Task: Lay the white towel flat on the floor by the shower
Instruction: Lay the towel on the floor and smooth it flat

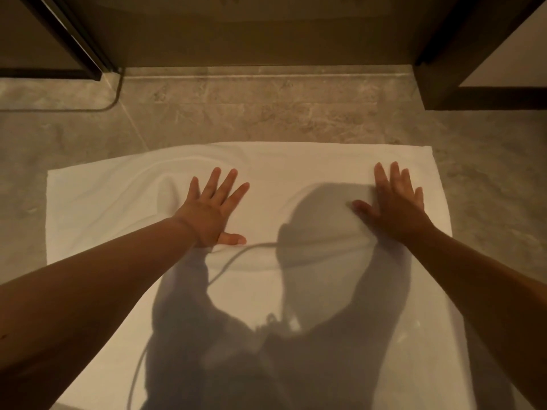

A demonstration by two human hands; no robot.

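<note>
White towel (103, 208) spread on the stone floor (266, 113), near end in shadow. Left hand (211, 211) and right hand (396, 208) press it, each grip fully open, fingers splayed, holding nothing. Shallow creases cross mid-towel. Far edge lies near the shower threshold (266, 75).

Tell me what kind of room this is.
Probably a bathroom, at the shower entrance: a grey stone-look tiled floor, a dark door frame beside a raised threshold, and a white towel spread out under the left hand and right hand.
</note>
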